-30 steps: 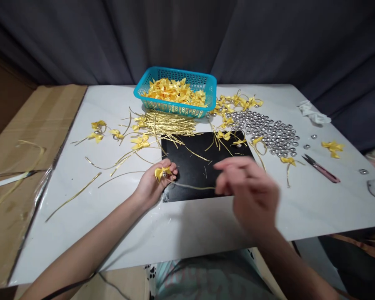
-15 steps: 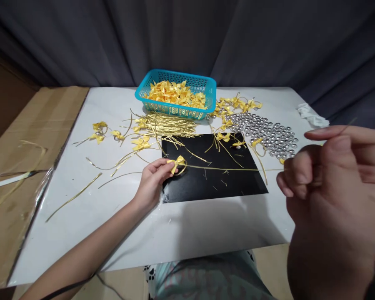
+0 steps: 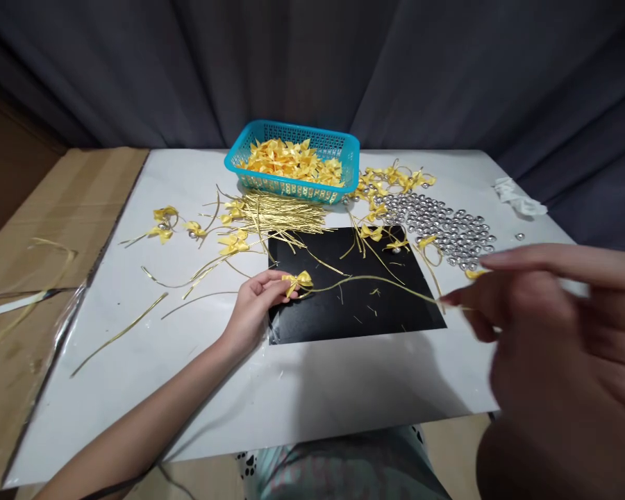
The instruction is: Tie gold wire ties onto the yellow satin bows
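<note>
My left hand is closed, pinching a yellow ribbon bow just above a black sheet. A thin gold cord runs from the bow in a slack curve to my right hand, which is large and close to the camera at the right. The fingertips of that hand are closed on the cord; its far end is hidden behind the fingers. Bits of trimmed cord lie on the black sheet.
A blue basket of yellow bows stands at the back. Before it lies a bundle of gold cords. Silver beads are spread to the right, near corded bows and a crumpled white piece. Cardboard lies at left.
The cord has gone from taut and straight to slack and curved. My right hand has come slightly left and its fingers have shifted. My left hand still pinches the bow, which is turned a little.
</note>
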Demonstrator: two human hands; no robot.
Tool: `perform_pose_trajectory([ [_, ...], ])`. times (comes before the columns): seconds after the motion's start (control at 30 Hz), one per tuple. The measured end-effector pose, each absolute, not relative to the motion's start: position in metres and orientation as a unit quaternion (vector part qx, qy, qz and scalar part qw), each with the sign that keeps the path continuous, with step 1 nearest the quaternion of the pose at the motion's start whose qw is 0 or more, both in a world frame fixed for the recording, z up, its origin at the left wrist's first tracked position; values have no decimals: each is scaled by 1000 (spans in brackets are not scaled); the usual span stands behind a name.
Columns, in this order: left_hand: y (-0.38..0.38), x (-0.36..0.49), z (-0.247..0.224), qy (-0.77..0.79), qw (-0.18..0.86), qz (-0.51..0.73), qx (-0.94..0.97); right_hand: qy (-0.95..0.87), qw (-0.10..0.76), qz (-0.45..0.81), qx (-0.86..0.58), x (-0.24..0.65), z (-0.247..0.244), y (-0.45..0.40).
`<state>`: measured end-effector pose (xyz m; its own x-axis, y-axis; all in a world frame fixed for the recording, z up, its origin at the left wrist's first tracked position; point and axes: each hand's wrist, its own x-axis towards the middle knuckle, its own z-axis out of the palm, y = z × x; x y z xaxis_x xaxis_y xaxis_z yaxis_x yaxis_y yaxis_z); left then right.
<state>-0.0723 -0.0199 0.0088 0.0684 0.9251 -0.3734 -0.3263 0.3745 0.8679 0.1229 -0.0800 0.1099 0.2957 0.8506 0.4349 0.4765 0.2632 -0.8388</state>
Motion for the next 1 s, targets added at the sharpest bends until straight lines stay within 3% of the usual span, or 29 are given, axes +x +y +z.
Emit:
perform_pose_trajectory([
  [0.23,-21,-74,8,480,685,457,302,-609,364,409,-575,90,62,-67],
  [0.63,-25,-72,10,456,716,458,263,-562,383,450,-579,56,21,-48],
  [1.0,-24,-71,5,451,734,459,216,-541,385,443,-603,51,15,-50],
])
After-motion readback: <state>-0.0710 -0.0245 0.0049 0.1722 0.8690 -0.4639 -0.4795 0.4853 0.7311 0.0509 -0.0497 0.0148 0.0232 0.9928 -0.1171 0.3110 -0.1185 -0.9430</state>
